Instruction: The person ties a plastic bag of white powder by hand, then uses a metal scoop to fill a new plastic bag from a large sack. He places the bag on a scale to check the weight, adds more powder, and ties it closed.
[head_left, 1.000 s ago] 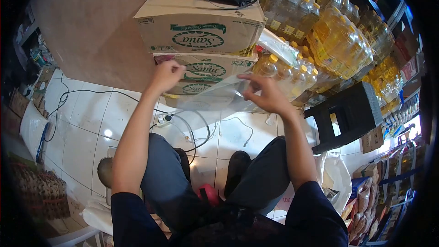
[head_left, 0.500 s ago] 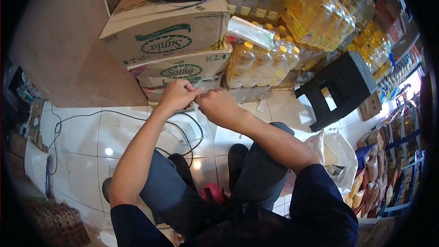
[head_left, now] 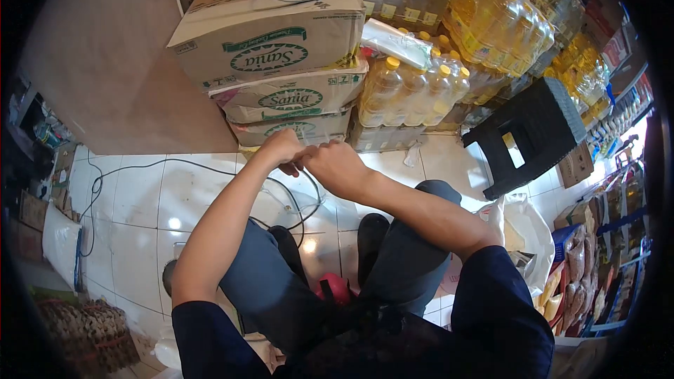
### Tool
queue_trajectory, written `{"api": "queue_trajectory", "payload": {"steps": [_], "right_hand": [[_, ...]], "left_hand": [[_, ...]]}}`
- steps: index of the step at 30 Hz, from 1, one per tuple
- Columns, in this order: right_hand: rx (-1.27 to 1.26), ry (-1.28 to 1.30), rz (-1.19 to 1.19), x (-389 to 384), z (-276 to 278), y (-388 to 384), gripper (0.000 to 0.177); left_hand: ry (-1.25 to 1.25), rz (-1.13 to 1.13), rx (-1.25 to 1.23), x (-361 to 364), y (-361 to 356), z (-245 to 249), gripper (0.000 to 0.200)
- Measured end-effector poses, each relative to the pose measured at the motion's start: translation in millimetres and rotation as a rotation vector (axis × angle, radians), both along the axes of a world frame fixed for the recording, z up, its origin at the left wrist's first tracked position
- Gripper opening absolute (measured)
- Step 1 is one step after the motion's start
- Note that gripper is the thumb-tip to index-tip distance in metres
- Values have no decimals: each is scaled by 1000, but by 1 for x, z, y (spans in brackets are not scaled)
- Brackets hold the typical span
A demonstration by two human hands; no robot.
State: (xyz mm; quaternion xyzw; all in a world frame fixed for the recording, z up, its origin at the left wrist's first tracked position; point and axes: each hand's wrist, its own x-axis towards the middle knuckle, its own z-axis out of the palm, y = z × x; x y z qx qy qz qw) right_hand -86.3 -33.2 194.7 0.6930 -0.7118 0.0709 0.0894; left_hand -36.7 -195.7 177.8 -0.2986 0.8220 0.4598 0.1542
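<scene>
My left hand (head_left: 281, 149) and my right hand (head_left: 335, 167) meet in front of the lowest of the stacked cartons (head_left: 270, 60). Fingers of both hands are curled and pressed together. A small piece of clear plastic (head_left: 314, 142) shows faintly between and above them; its edges are hard to make out. Beneath the hands a black cable (head_left: 300, 200) lies in loops on the tiled floor.
Shrink-wrapped bottles of yellow oil (head_left: 411, 91) stand right of the cartons. A black stool (head_left: 525, 139) lies tipped at the right, beside an open white sack (head_left: 528, 238). A brown panel (head_left: 133, 63) rises at the left. A pink object (head_left: 335, 288) sits between my legs.
My left hand has turned so its back faces up more, and its fingers have curled down by my right hand. The clear plastic shows less. The whole view has shifted slightly.
</scene>
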Motion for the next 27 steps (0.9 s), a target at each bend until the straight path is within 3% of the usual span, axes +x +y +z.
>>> {"api": "queue_trajectory", "payload": {"steps": [4,10,11,15,18,24,27], "right_hand": [[80,4,31,5,4,0,18],[112,-306,-43,3,12,1,22],[128,-351,-51,-5,12,1,30],[238,-311,-6,-29,14,10,39],[287,-299,-5,-29,6,14,37],[425,-148,27,-17,14,12,23],[251,-285,52,-25,23,15,24]], "left_hand": [[-8,-33,-134,-6,3,-7,27],[195,-147,-551,-9,-18,-21,14],[231,-147,-613,-6,-19,-17,12],[317,-119,-639,7,-14,4,12],[264,-81,-535,8,-14,9,12],[286,-82,-594,8,-15,7,11],[295,-73,-580,9,-14,8,7]]}}
